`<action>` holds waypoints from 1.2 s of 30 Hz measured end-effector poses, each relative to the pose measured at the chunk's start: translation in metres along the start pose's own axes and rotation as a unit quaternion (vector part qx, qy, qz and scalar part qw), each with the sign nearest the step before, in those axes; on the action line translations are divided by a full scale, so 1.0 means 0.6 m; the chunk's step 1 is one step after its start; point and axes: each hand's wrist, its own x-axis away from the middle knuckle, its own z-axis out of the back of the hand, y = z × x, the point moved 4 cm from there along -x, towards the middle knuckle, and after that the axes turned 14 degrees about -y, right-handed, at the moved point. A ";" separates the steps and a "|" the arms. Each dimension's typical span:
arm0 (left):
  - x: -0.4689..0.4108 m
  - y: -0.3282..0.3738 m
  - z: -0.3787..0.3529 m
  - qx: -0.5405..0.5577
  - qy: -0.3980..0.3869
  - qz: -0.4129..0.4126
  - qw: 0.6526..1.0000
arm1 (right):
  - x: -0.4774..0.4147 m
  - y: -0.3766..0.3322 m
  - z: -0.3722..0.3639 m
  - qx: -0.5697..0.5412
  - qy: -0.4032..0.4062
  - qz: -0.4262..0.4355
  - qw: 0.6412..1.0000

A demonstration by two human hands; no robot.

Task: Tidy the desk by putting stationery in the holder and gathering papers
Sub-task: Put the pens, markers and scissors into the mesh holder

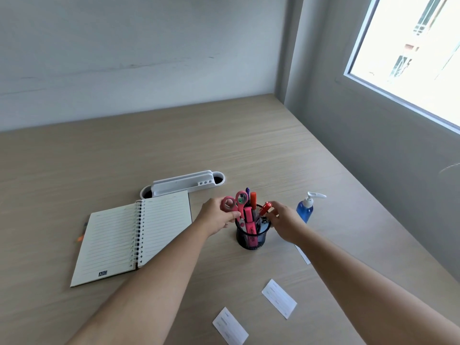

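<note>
Desk: matt wood-grain laminate
Holder: black wire mesh, metal
Scissors in holder: glossy pink plastic handles
Notebook left of holder: matt lined paper, metal spiral
Bottle right of holder: clear plastic

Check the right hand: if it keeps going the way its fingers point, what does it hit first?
The right hand points left and slightly away, fingers at the red pen in the mesh holder. Going straight on, it would probably meet the other stationery, likely the orange marker, then the scissors; depth is unclear.
</note>
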 end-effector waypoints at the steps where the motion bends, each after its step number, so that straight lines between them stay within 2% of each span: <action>1: 0.000 -0.001 -0.002 -0.008 -0.001 0.003 1.000 | 0.001 0.000 -0.001 0.003 0.001 0.000 1.000; 5: 0.003 -0.016 -0.001 -0.061 0.029 0.046 0.997 | 0.000 0.003 -0.006 -0.029 0.001 -0.018 0.999; 7: 0.010 -0.030 -0.005 -0.013 0.018 0.092 0.996 | 0.002 0.015 -0.008 -0.168 0.005 -0.031 0.985; 8: 0.015 -0.038 -0.012 0.056 -0.003 0.115 0.992 | 0.004 0.025 -0.011 -0.291 0.009 -0.040 0.956; 10: 0.026 -0.049 -0.030 0.218 -0.051 0.144 0.964 | 0.016 0.042 -0.021 -0.525 0.024 -0.064 0.849; 11: 0.029 -0.053 -0.038 0.267 -0.067 0.146 0.950 | 0.024 0.048 -0.026 -0.595 0.034 -0.077 0.800; 12: 0.030 -0.056 -0.045 0.292 -0.073 0.142 0.943 | 0.031 0.052 -0.030 -0.628 0.037 -0.090 0.772; 13: 0.030 -0.058 -0.052 0.307 -0.065 0.135 0.940 | 0.037 0.053 -0.035 -0.640 0.029 -0.096 0.762; 17: 0.024 -0.061 -0.064 0.330 0.020 0.114 0.937 | 0.045 0.038 -0.054 -0.630 -0.041 -0.069 0.773; 25: 0.006 -0.071 -0.049 0.304 0.075 0.120 0.942 | 0.001 0.036 -0.058 -0.594 -0.028 -0.040 0.803; 30: -0.025 -0.080 0.013 0.328 0.104 0.124 0.931 | -0.068 -0.012 -0.054 -0.544 -0.040 -0.036 0.838; 36: -0.079 -0.092 0.100 0.355 0.157 0.125 0.913 | -0.174 -0.082 -0.054 -0.515 -0.053 -0.018 0.856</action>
